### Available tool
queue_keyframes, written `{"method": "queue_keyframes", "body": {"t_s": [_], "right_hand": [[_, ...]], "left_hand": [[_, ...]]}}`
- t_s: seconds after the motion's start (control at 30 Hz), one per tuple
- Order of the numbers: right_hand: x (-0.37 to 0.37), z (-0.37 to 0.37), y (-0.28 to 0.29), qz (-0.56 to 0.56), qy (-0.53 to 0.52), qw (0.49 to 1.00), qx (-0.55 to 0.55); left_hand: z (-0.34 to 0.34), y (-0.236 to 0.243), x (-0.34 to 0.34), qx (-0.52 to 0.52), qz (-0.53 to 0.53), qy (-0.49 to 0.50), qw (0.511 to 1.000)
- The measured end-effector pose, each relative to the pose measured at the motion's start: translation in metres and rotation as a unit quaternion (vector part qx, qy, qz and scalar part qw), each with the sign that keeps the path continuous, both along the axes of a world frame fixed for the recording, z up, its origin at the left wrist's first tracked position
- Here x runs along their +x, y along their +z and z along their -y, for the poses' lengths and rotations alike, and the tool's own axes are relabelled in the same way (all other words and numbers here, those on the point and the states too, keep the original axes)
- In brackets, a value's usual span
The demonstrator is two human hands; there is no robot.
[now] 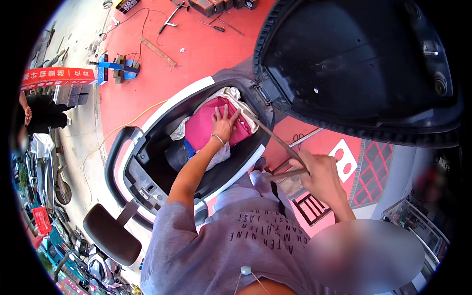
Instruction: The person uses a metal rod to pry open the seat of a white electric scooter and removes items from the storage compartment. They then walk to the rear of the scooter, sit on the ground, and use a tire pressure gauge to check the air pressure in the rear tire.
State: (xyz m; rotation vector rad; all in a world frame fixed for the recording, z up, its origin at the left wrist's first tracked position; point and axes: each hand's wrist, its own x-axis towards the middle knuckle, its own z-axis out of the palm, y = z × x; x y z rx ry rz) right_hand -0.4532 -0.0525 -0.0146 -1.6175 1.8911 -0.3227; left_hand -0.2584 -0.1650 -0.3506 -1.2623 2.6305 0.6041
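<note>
My left hand [224, 124] presses flat with spread fingers on a pink bag or folded pink bundle [197, 127] in the scooter's under-seat compartment [135, 169]. Pale cloth [228, 92] lies around the bundle, and a dark rounded item [176, 156] with a bit of blue sits beside it. On the right, my right hand [319, 179] is closed around a long greyish-brown strap [278, 140]. The strap runs taut from the compartment's far right side up to that hand, and another length of it hangs from the fist. Where it attaches is hidden.
The raised black seat [344, 69] is hinged at the compartment's far right. A padded backrest [112, 235] juts out at lower left. On the red floor are a blue metal tool [118, 66], a wooden strip [157, 50] and a T-handle [169, 22]. Another person [44, 110] stands far left.
</note>
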Motion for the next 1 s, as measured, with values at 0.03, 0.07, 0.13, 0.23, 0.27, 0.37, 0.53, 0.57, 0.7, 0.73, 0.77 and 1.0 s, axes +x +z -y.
{"method": "queue_keyframes", "body": {"t_s": [0.03,0.07,0.13,0.23,0.27,0.37,0.53,0.57,0.7,0.73,0.77,1.0], "right_hand": [[-0.002,-0.026,-0.004,0.006,-0.031,0.999,0.007],[-0.003,-0.047,0.001,0.011,-0.060,0.998,0.022],[-0.005,-0.090,-0.002,0.017,-0.126,0.989,0.079],[0.003,-0.126,0.004,0.053,-0.265,0.960,0.070],[0.004,-0.133,0.009,0.051,-0.284,0.956,0.061],[-0.003,-0.163,0.018,0.026,-0.297,0.954,0.030],[-0.012,-0.224,0.026,-0.008,-0.379,0.925,-0.023],[-0.014,-0.236,0.020,-0.012,-0.394,0.918,-0.042],[-0.023,-0.279,-0.001,-0.051,-0.452,0.888,-0.066],[-0.027,-0.291,-0.006,-0.068,-0.461,0.882,-0.078],[-0.031,-0.301,-0.013,-0.080,-0.466,0.876,-0.091],[-0.046,-0.361,-0.022,0.040,-0.544,0.825,-0.146]], "left_hand": [[0.004,-0.011,-0.009,0.014,0.036,-0.004,0.999],[0.005,-0.022,-0.020,0.032,0.068,-0.012,0.997],[0.005,-0.043,-0.030,0.014,0.120,-0.018,0.993],[0.022,-0.067,-0.047,0.072,0.226,-0.023,0.971],[0.027,-0.077,-0.049,0.081,0.260,-0.030,0.962],[0.038,-0.068,-0.034,0.101,0.250,-0.046,0.962],[0.015,0.044,-0.046,0.142,-0.141,0.005,0.980],[-0.004,0.095,-0.061,0.079,-0.262,0.007,0.962],[-0.069,0.278,-0.138,0.011,-0.503,-0.031,0.864],[-0.076,0.307,-0.160,-0.042,-0.530,-0.081,0.843],[-0.084,0.330,-0.182,-0.092,-0.543,-0.107,0.828],[-0.099,0.371,-0.275,-0.270,-0.492,-0.024,0.827]]}}
